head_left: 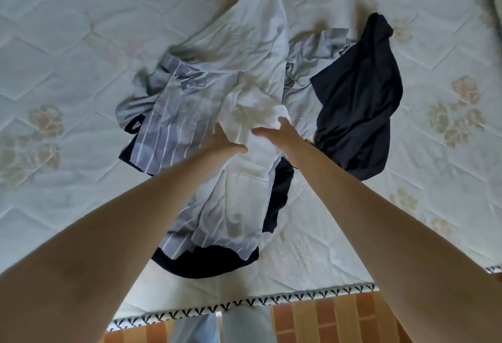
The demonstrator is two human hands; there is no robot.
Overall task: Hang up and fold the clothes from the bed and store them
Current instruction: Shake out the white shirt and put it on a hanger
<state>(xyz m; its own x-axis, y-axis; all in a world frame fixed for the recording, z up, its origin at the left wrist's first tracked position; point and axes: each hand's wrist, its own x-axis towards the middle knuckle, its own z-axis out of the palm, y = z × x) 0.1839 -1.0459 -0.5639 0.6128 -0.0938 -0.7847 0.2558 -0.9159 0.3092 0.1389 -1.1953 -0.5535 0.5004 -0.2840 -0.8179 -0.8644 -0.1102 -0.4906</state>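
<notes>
A heap of clothes lies in the middle of the bed. On top is a pale white shirt [252,70], stretching from the far side toward me. Under it lies a blue shirt with white stripes [168,130], and a dark navy garment [361,103] lies to the right, with more dark cloth [206,264] showing at the near end. My left hand [220,141] reaches onto the white shirt with fingers spread. My right hand [279,133] is at the same shirt, its fingers hidden in a bunched fold of the cloth.
The mattress [68,43] has a pale quilted cover with faded flower prints. Its near edge [244,302] carries a black-and-white trim. Below it are an orange tiled floor [339,321] and my light trousers [217,326].
</notes>
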